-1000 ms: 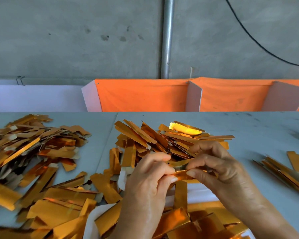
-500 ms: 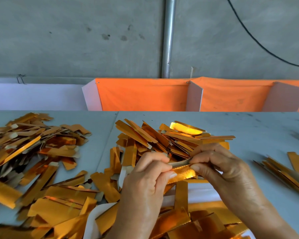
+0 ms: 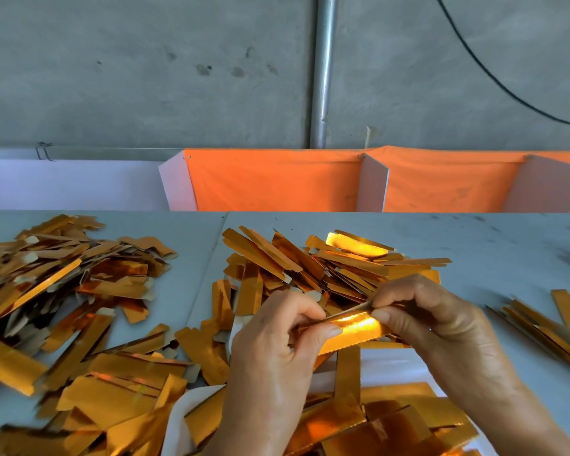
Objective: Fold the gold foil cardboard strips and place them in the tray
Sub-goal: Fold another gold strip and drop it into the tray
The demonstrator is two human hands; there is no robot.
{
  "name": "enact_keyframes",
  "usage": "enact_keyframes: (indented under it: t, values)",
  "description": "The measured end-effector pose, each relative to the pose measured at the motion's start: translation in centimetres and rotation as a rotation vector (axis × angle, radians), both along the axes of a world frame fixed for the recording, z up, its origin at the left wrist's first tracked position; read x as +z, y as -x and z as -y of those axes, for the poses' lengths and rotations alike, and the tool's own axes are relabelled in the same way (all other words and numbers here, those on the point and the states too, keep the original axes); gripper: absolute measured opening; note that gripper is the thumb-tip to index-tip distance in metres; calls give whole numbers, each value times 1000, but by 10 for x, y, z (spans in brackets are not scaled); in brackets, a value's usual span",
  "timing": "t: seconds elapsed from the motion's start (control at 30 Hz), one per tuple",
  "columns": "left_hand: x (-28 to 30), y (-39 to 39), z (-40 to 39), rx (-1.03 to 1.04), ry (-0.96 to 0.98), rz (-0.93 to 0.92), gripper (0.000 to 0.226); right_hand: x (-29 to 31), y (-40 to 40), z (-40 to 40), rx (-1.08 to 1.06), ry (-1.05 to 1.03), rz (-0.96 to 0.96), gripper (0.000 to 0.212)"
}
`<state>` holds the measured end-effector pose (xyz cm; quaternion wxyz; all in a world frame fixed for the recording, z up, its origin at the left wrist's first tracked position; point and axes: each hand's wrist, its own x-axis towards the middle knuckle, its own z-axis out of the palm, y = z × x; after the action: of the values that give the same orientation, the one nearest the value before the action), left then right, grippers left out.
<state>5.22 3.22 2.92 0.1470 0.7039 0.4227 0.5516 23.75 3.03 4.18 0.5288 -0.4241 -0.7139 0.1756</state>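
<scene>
Both hands pinch one gold foil cardboard strip [image 3: 356, 327] above the table centre. My left hand [image 3: 277, 360] grips its left end between thumb and fingers. My right hand [image 3: 441, 327] grips its right end. The strip is bent along its length, with its shiny face toward me and a thin flap raised along its top edge. A heap of gold strips [image 3: 326, 268] lies just behind the hands. Larger gold pieces [image 3: 392, 419] lie under my wrists on a white sheet [image 3: 389, 363]. I cannot tell which thing is the tray.
A big loose pile of gold strips [image 3: 63, 291] covers the left of the grey table [image 3: 507, 245]. A small stack of strips [image 3: 547, 320] lies at the right. Orange fabric bins with white dividers [image 3: 277, 182] line the far edge, below a concrete wall with a pipe.
The strip between my fingers has turned its shiny face up and opened wider. My hands have moved slightly apart along it.
</scene>
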Motion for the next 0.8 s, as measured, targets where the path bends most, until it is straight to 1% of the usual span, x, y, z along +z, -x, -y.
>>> enact_keyframes:
  t: [0.07,0.17,0.3,0.4,0.47,0.57,0.67,0.73,0.77,0.8]
  values:
    - [1,0,0,8,-44,-68,8,0,1,1,12,36,-43,21]
    - [2,2,-2,23,-74,-122,5,1,1,2,31,80,-74,21]
    - [2,5,-2,7,-57,-80,4,5,-3,4,40,181,-60,22]
    - [1,4,-2,-17,-27,-75,4,5,-4,4,18,228,-121,19]
    - [-1,3,-2,-49,-26,-147,17,5,-3,3,-10,224,-135,16]
    - [-3,-1,-1,-91,-73,-318,35,3,-1,3,-17,211,-124,14]
    - [-4,-5,-1,-120,-19,-413,56,1,1,1,-14,195,-137,15]
    - [-5,-6,0,-70,-54,-517,53,-1,2,1,-15,180,-152,16]
    - [-3,-6,2,-64,-55,-515,49,-1,3,1,-5,171,-150,16]
    - [-2,-7,3,-66,-12,-460,46,1,4,1,16,164,-156,17]
